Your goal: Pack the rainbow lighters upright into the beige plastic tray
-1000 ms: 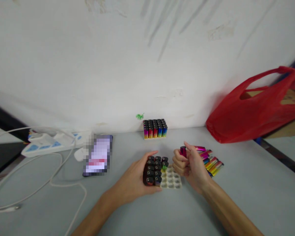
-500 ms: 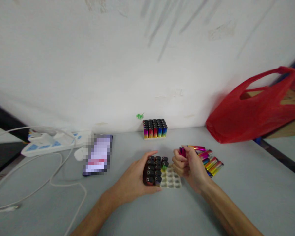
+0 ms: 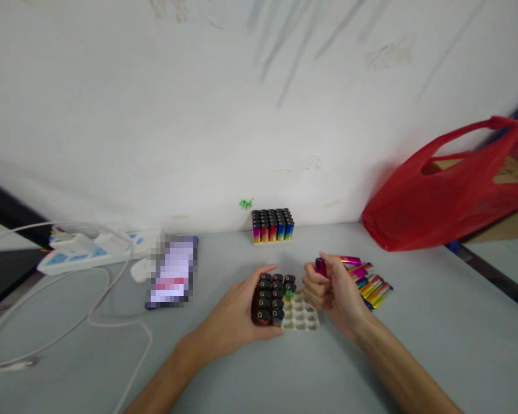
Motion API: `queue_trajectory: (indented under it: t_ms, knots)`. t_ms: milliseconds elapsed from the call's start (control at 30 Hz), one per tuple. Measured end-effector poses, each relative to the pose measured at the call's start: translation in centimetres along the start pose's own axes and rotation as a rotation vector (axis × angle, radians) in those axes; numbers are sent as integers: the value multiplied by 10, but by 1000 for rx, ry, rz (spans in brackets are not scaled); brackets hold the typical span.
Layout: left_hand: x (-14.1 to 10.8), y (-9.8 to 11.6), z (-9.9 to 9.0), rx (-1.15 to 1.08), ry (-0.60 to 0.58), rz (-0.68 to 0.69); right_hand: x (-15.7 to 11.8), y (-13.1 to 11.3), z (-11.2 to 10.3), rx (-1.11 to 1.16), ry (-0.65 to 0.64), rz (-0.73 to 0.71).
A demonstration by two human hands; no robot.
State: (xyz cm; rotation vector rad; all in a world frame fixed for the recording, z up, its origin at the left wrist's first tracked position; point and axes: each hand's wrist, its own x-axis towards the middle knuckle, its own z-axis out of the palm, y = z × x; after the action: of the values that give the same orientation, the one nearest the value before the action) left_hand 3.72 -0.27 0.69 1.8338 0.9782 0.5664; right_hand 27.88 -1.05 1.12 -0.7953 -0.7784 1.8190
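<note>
My left hand is wrapped round the left side of a pale tray with many round-cornered pockets. Black-topped lighters stand upright in the tray's left columns, and the pockets on its right are bare. My right hand, closed, grips a magenta lighter above the tray's right edge. Only one end of that lighter shows; the fingers hide the rest. Beyond this hand, several shiny loose lighters lie in a pile on the grey table.
Against the wall stands a full block of lighters. A phone, a power strip and a looped white cable lie at the left. A red plastic bag leans at the back right.
Hardly anything differs. The magenta lighter has turned very slightly in my right hand; my left hand and the tray have stayed in place.
</note>
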Motion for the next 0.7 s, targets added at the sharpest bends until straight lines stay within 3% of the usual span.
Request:
queue_trajectory:
  t_ms: [700]
  knots:
    - [-1,-2,0,16,6,5,0,-1,4,-25,-5,-4]
